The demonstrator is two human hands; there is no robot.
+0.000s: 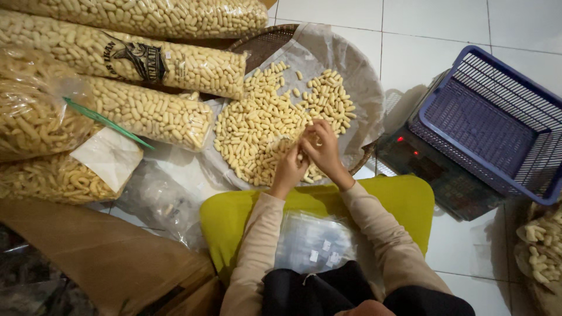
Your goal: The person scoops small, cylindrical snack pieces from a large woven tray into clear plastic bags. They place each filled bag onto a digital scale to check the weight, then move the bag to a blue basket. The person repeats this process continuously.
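A round woven tray (260,42) lined with clear plastic holds a heap of pale yellow puffed snack sticks (257,129). My left hand (289,169) and my right hand (323,147) meet over the near edge of the heap, fingers curled together around a few sticks. Both forearms in beige sleeves reach forward across a yellow-green cushion (228,216) on my lap. A stack of clear plastic bags (313,243) lies on the cushion just below my wrists.
Long sealed bags of the same snack sticks (146,61) pile up at the left. A digital scale (433,169) carries a blue plastic basket (497,123) at the right. A cardboard box (111,257) sits at lower left, more sticks (541,246) at the right edge.
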